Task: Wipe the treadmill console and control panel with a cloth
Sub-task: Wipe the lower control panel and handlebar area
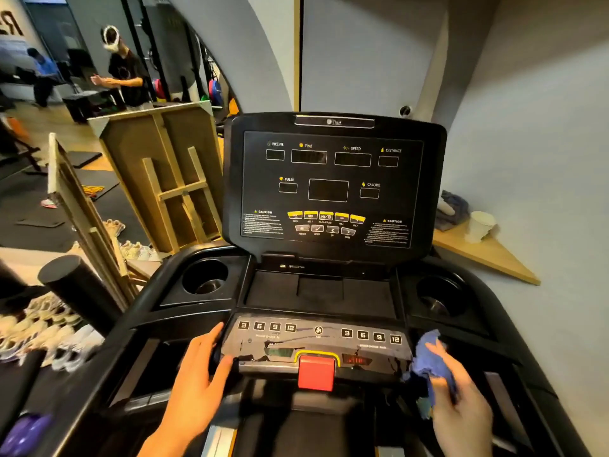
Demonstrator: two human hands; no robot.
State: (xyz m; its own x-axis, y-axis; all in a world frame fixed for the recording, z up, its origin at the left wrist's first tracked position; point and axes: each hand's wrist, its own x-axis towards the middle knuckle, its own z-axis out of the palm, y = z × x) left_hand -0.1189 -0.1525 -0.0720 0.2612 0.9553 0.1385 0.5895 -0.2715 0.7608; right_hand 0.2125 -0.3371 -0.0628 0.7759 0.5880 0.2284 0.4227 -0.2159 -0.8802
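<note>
The black treadmill console [333, 183] stands upright in front of me, with dark displays and yellow buttons. Below it lies the control panel [316, 341] with numbered keys and a red stop key [315, 372]. My left hand [197, 374] rests flat on the panel's left end, holding nothing. My right hand [461, 397] grips a crumpled blue cloth [428, 361], which presses against the panel's right end.
Cup holders [204, 275] [438, 295] flank a flat tray. A wooden shelf [487, 255] at right carries a white paper cup [479, 225] and a bundle of cloth. Wooden frames [164, 179] and a black roller [75, 288] stand left. A person stands at the far left.
</note>
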